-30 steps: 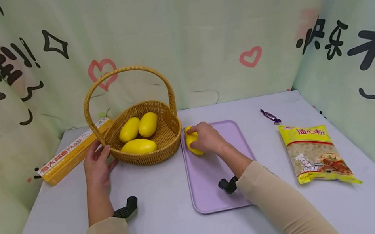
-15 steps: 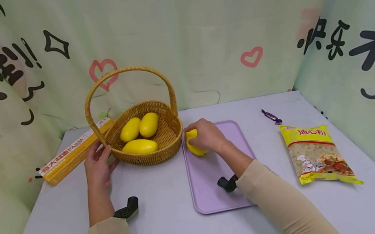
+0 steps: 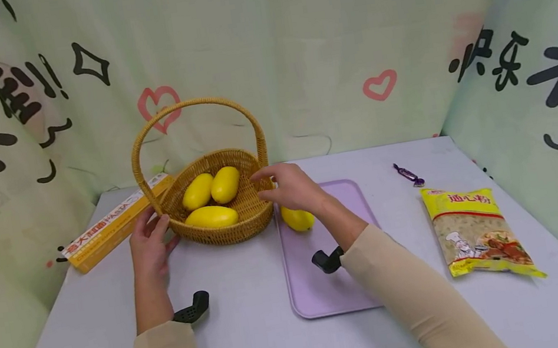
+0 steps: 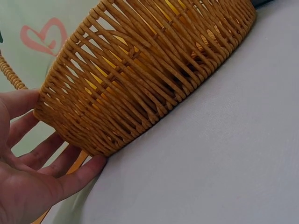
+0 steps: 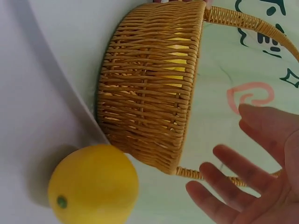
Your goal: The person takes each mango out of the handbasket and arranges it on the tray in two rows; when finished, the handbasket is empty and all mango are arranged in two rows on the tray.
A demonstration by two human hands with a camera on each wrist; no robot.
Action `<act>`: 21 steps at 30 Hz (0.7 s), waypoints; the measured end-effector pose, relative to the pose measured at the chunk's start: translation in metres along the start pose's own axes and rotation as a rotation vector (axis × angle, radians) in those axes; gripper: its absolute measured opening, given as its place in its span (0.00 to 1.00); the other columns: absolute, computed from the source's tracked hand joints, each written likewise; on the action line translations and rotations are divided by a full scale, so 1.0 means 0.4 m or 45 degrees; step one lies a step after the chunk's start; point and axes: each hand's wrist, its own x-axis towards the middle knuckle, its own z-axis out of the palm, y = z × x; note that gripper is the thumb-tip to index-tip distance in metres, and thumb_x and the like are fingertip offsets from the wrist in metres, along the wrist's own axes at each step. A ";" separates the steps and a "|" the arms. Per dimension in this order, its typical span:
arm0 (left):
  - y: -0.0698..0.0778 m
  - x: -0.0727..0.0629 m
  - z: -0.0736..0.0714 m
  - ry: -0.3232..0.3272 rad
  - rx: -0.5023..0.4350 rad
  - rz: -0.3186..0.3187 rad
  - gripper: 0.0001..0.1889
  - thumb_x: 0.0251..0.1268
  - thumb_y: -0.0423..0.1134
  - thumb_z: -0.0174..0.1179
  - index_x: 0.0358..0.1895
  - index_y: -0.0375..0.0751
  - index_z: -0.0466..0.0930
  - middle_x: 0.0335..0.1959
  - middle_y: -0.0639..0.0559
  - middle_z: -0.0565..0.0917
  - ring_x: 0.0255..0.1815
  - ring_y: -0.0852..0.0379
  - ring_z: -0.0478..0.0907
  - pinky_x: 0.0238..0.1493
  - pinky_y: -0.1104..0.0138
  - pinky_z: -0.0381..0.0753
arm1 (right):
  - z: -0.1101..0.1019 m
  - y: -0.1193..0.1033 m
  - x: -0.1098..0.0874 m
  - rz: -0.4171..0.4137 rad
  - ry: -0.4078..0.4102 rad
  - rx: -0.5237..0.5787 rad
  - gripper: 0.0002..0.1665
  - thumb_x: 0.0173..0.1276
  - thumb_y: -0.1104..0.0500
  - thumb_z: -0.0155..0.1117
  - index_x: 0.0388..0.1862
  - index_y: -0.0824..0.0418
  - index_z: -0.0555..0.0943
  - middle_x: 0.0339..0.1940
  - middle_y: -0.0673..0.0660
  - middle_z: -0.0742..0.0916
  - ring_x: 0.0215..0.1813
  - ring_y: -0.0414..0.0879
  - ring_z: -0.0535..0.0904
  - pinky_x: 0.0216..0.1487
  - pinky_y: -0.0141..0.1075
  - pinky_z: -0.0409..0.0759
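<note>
A woven basket [image 3: 229, 236] with a tall handle holds three yellow mangoes [image 3: 212, 216]. My left hand [image 3: 150, 248] touches the basket's left end with spread fingers, which lie along its wicker side in the left wrist view. Another yellow mango [image 3: 298, 219] lies on the lilac tray [image 3: 335, 291], by its left edge; the right wrist view shows its green stem end. My right hand [image 3: 294, 187] is above that mango, beside the basket's right rim. Its fingers point left, parted and holding nothing.
A long orange pasta box [image 3: 110, 227] lies behind and left of the basket. On the right are a yellow macaroni bag [image 3: 479, 229] and a purple wrapped candy [image 3: 409, 175]. Printed curtains [image 3: 308, 75] enclose the white table [image 3: 241, 322].
My right hand has let go of the mango on the tray and moved up and left to the basket's rim. My left hand stays at the basket.
</note>
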 end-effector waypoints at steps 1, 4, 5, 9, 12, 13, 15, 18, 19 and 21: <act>0.000 0.001 0.000 0.000 -0.001 0.002 0.28 0.80 0.47 0.56 0.77 0.71 0.65 0.80 0.52 0.65 0.77 0.50 0.66 0.73 0.47 0.74 | 0.001 -0.004 0.006 -0.013 -0.023 0.007 0.24 0.74 0.57 0.66 0.67 0.54 0.81 0.69 0.55 0.83 0.70 0.55 0.76 0.71 0.47 0.77; -0.001 0.003 -0.001 -0.005 -0.001 0.002 0.28 0.79 0.47 0.57 0.77 0.71 0.65 0.80 0.52 0.65 0.77 0.51 0.67 0.73 0.47 0.75 | 0.005 -0.019 0.027 -0.055 -0.104 0.014 0.25 0.74 0.58 0.67 0.68 0.55 0.81 0.69 0.55 0.83 0.70 0.52 0.76 0.72 0.46 0.77; -0.001 0.004 -0.001 -0.006 -0.002 0.000 0.28 0.79 0.48 0.57 0.77 0.71 0.65 0.80 0.52 0.65 0.77 0.51 0.67 0.73 0.47 0.74 | 0.007 -0.025 0.035 -0.066 -0.135 0.010 0.25 0.73 0.58 0.68 0.68 0.56 0.81 0.69 0.56 0.83 0.70 0.52 0.76 0.72 0.46 0.77; -0.002 0.006 -0.004 -0.005 -0.003 -0.007 0.28 0.79 0.48 0.57 0.77 0.71 0.64 0.80 0.52 0.65 0.77 0.51 0.67 0.73 0.47 0.74 | 0.020 -0.051 0.073 -0.086 -0.259 -0.009 0.24 0.72 0.59 0.69 0.67 0.57 0.82 0.68 0.57 0.84 0.70 0.53 0.77 0.71 0.46 0.77; -0.004 0.006 -0.006 -0.004 -0.002 -0.005 0.28 0.79 0.48 0.58 0.77 0.72 0.65 0.80 0.52 0.65 0.77 0.51 0.67 0.73 0.47 0.74 | 0.031 -0.075 0.100 -0.061 -0.338 -0.025 0.24 0.72 0.60 0.69 0.66 0.56 0.83 0.67 0.58 0.84 0.70 0.54 0.76 0.69 0.46 0.79; -0.005 0.007 -0.007 -0.004 -0.001 -0.003 0.28 0.79 0.48 0.58 0.77 0.72 0.65 0.80 0.52 0.65 0.77 0.51 0.67 0.73 0.47 0.74 | 0.036 -0.082 0.109 -0.049 -0.360 -0.034 0.23 0.71 0.60 0.70 0.65 0.55 0.83 0.67 0.58 0.84 0.70 0.54 0.76 0.68 0.46 0.80; -0.006 0.006 -0.007 -0.007 -0.008 -0.001 0.28 0.79 0.48 0.58 0.77 0.72 0.65 0.80 0.52 0.66 0.77 0.51 0.67 0.73 0.47 0.74 | 0.043 -0.100 0.124 -0.027 -0.401 -0.065 0.23 0.71 0.60 0.70 0.64 0.53 0.84 0.67 0.57 0.83 0.69 0.53 0.77 0.67 0.45 0.80; -0.007 0.007 -0.006 -0.011 -0.024 0.004 0.28 0.79 0.47 0.58 0.77 0.70 0.66 0.79 0.52 0.66 0.76 0.51 0.67 0.73 0.47 0.74 | 0.054 -0.123 0.145 -0.016 -0.465 -0.123 0.24 0.70 0.62 0.69 0.65 0.51 0.84 0.69 0.58 0.81 0.70 0.52 0.76 0.67 0.44 0.80; -0.007 0.007 -0.006 -0.013 -0.023 0.005 0.28 0.79 0.46 0.57 0.77 0.70 0.66 0.79 0.52 0.66 0.76 0.51 0.67 0.73 0.47 0.75 | 0.058 -0.130 0.152 -0.011 -0.487 -0.135 0.25 0.70 0.62 0.69 0.65 0.51 0.84 0.70 0.58 0.81 0.70 0.52 0.75 0.66 0.43 0.80; -0.006 0.007 -0.005 -0.012 -0.027 0.005 0.27 0.79 0.46 0.57 0.77 0.70 0.66 0.79 0.52 0.66 0.76 0.50 0.67 0.73 0.47 0.75 | 0.068 -0.143 0.164 -0.001 -0.529 -0.158 0.27 0.69 0.64 0.69 0.66 0.50 0.83 0.72 0.58 0.80 0.71 0.52 0.75 0.64 0.41 0.81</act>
